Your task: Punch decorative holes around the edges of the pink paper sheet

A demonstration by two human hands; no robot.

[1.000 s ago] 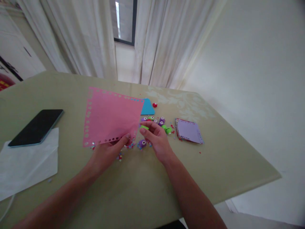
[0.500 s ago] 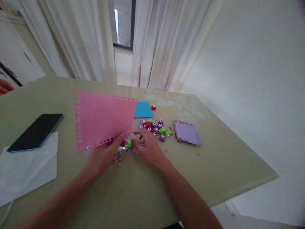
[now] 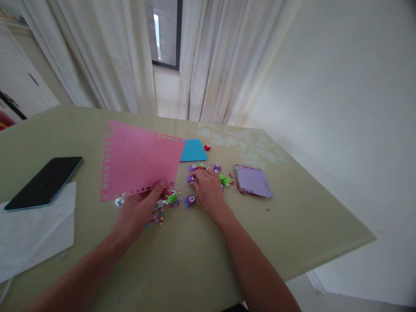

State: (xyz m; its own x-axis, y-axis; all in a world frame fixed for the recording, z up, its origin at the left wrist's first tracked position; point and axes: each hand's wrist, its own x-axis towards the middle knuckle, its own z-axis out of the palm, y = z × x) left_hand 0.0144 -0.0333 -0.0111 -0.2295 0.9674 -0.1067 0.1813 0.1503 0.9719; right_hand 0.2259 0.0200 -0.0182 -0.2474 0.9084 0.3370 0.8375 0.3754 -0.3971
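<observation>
My left hand (image 3: 138,210) pinches the lower right edge of a pink paper sheet (image 3: 143,160), thumb in front. Small shapes are punched out along the sheet's borders. My right hand (image 3: 208,190) reaches over a cluster of small eye-topped craft punches, its fingers bent down. A purple craft punch (image 3: 192,178) is right by its thumb, but the fingertips are partly hidden. Another purple punch (image 3: 190,199) stands between my hands. Close to my left fingers is a green punch (image 3: 171,197), among colourful paper confetti (image 3: 158,214).
A stack of punched cards (image 3: 254,182), lilac on top, lies to the right. Behind the pink sheet are a blue card (image 3: 194,151) and a red punch (image 3: 207,147). At left, a phone (image 3: 45,182) rests partly on white paper (image 3: 39,238).
My right hand has moved right and forward, from near the green punch onto the cluster of punches. The pink sheet has tilted slightly in my left hand.
</observation>
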